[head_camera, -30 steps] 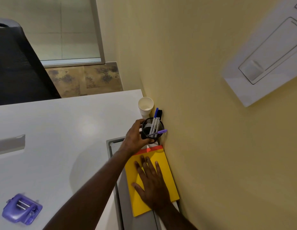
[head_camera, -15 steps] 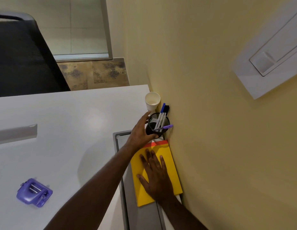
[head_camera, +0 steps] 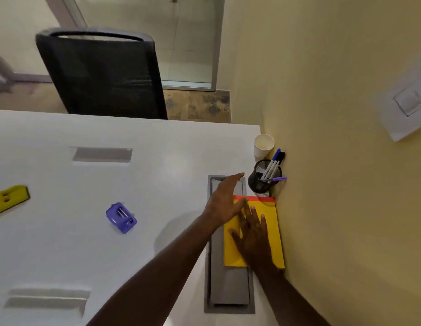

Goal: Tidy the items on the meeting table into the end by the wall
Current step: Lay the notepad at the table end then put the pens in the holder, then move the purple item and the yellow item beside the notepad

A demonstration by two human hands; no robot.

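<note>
Beside the wall (head_camera: 322,161), pen pot (head_camera: 263,180) standing released; your left hand (head_camera: 224,203) is hovering spread, right hand (head_camera: 254,236) lying flat on the notepad (head_camera: 270,215). Next: purple punch (head_camera: 121,217), left of it.

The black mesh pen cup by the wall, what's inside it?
The pen cup holds several pens: white barrels with blue and black caps, and one purple pen across the rim. Its bottom is hidden by the mesh wall.
</note>
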